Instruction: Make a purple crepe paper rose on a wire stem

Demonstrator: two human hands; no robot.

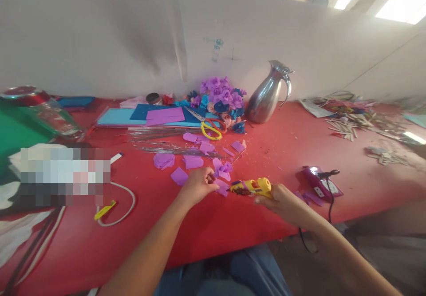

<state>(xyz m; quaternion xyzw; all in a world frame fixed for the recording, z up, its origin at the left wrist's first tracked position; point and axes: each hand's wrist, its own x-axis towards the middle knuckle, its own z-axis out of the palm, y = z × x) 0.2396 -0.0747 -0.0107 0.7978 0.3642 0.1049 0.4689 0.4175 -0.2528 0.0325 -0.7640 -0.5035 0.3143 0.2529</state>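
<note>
My right hand is wrapped around the handle of a yellow glue gun. Its nozzle points left, at the edge of a purple paper petal. The near edge of that petal is pinched between the thumb and fingers of my left hand. Just beyond it lies a partly formed purple paper flower. More loose petals are scattered around, among them a stack and a single petal beside my left hand. Whether glue is on the held petal cannot be made out.
Thin wires and yellow-and-orange scissors lie behind the petals, near coloured paper sheets. A bunch of paper flowers and a metal jug stand by the wall. At right is a purple power strip with a black cord.
</note>
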